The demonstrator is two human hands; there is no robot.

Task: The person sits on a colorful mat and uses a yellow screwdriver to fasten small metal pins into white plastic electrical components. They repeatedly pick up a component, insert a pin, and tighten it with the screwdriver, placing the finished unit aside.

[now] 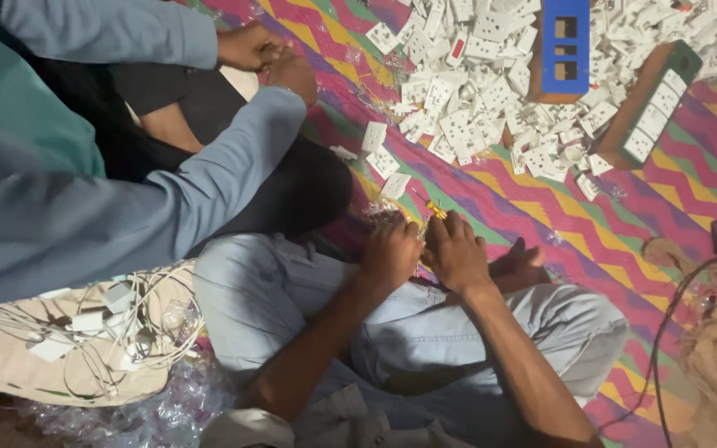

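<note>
Gripping: left hand (390, 251) and right hand (456, 249) are curled knuckles-up, side by side and touching, over the person's crossed legs.
Held thing: thin yellow-handled screwdriver (435, 208), pinched between both hands' fingertips.
Axis: its yellow handle sticks up and away from the hands, toward the heap of white plastic socket plates (491, 91); its tip is hidden.
Place: above the near part of the zigzag-striped woven mat (541, 207).
Beside: a co-worker's blue sleeve (209, 182).

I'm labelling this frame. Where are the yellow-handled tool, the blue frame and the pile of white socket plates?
yellow-handled tool (436, 208), head view, on its yellow handle.
blue frame (565, 51), head view, on its blue front face.
pile of white socket plates (475, 91), head view, mid-pile.
</note>
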